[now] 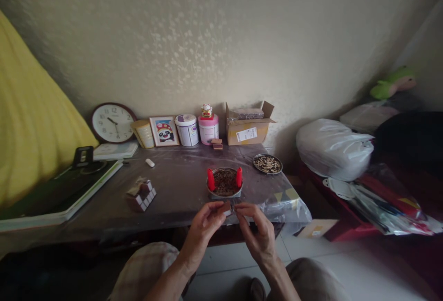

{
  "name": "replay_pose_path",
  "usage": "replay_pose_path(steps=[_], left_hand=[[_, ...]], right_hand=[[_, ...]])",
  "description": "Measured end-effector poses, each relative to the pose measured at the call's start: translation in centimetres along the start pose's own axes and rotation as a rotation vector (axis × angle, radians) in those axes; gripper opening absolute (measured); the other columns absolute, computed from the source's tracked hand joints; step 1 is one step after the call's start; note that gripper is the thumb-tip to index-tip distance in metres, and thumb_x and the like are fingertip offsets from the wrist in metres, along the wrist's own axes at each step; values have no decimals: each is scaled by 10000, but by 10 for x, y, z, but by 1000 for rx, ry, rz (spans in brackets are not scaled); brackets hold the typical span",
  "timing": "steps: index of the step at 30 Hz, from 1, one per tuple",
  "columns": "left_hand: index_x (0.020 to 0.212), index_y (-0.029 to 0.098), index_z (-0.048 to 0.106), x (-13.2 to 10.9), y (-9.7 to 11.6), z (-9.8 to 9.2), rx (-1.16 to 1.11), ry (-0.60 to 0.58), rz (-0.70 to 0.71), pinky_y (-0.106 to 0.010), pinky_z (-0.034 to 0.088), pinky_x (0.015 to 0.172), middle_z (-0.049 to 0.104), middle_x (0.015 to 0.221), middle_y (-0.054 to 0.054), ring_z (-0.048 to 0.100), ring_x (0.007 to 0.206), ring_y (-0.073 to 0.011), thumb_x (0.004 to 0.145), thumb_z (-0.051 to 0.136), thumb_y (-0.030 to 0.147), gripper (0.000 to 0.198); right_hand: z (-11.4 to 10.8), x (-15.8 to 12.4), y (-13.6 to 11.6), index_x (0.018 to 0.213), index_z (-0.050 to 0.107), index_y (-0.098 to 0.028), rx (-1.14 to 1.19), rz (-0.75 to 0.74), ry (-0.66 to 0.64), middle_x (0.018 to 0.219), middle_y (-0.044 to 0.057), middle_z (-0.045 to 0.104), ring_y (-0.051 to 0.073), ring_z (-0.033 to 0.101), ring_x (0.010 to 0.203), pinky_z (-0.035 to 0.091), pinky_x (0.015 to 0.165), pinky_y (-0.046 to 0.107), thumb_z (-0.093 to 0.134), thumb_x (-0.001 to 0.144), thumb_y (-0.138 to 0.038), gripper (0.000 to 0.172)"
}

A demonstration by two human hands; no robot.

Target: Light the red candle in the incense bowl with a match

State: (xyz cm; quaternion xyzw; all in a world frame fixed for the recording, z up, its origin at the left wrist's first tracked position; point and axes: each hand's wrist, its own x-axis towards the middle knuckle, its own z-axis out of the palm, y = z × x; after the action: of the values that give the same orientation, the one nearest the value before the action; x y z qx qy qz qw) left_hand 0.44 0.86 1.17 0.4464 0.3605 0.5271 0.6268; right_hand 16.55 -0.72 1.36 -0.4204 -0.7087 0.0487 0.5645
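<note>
Pale piece between left grip, right grip

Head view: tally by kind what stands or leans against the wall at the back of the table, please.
Round brown-rimmed wall clock: 1
Framed panda picture: 1
Cylindrical canisters, cream, white, pink: 3
Small lucky-cat figurine atop the pink one: 1
Open cardboard box: 1
Total: 7

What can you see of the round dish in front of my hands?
The round dish looks like shallow metal, heaped with dark brown bits. Two red upright pieces stand at its left and right rim. It sits flat on the plastic-covered table, just beyond the left hand and right hand, untouched.
</note>
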Motion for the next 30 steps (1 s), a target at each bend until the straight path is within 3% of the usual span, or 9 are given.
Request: replay_pose_path(steps=[7, 12, 18, 22, 23, 25, 30], left_hand=[[992, 187, 688, -1, 3, 4, -167, -34, -49, -334, 426, 919, 740, 1026, -60, 615, 998, -193, 804, 679, 266, 204], [978, 187, 694, -2, 4, 5, -210, -32, -61, -326, 422, 913, 747, 1004, -54, 616, 986, -181, 803, 680, 254, 188], [936, 183, 704, 1, 4, 6, -209, 14, -85, -325, 425, 890, 754, 952, -51, 634, 942, -182, 770, 715, 268, 187], [924, 181, 708, 1, 6, 8, -218, 8, -76, -334, 425, 894, 755, 953, -59, 638, 943, -192, 743, 736, 287, 211], [931, 184, 708, 0, 8, 8, -218, 4, -70, -339, 423, 905, 756, 962, -62, 637, 957, -196, 746, 733, 293, 216], [939, 185, 707, -1, 10, 8, -209, 4, -69, -350, 415, 931, 758, 988, -71, 636, 982, -203, 756, 723, 304, 219], [948, 186, 706, -2, 11, 4, -191, 9, -65, -355, 406, 957, 758, 1002, -77, 631, 1014, -211, 771, 708, 307, 214]], right_hand=[[5, -2, -8, 900, 593, -213, 74, -12, 96, 933, 46, 677, 153, 659, 856, 522, 766, 279, 534, 869, -60, 167], [8, -2, -1, 949, 592, -206, -9, -107, 137, 902, 53, 668, 159, 643, 820, 514, 745, 286, 539, 845, -13, 225], [-5, 1, -16, 1009, 589, -204, 5, -145, 182, 931, 66, 669, 166, 644, 847, 518, 752, 297, 553, 824, 24, 296], [-1, -3, -7, 994, 606, -212, -42, -183, 105, 925, 66, 687, 181, 656, 852, 530, 758, 319, 567, 821, -8, 270], [3, -4, 2, 961, 617, -211, -100, -157, 79, 901, 62, 694, 180, 662, 834, 533, 766, 324, 556, 836, -31, 227], [9, -5, 20, 901, 629, -207, -179, -68, 156, 843, 55, 700, 177, 670, 789, 542, 733, 308, 538, 864, -76, 163], [3, -2, 42, 867, 650, -204, -111, 144, 309, 856, 49, 705, 184, 683, 809, 554, 750, 306, 599, 872, -225, 56]])
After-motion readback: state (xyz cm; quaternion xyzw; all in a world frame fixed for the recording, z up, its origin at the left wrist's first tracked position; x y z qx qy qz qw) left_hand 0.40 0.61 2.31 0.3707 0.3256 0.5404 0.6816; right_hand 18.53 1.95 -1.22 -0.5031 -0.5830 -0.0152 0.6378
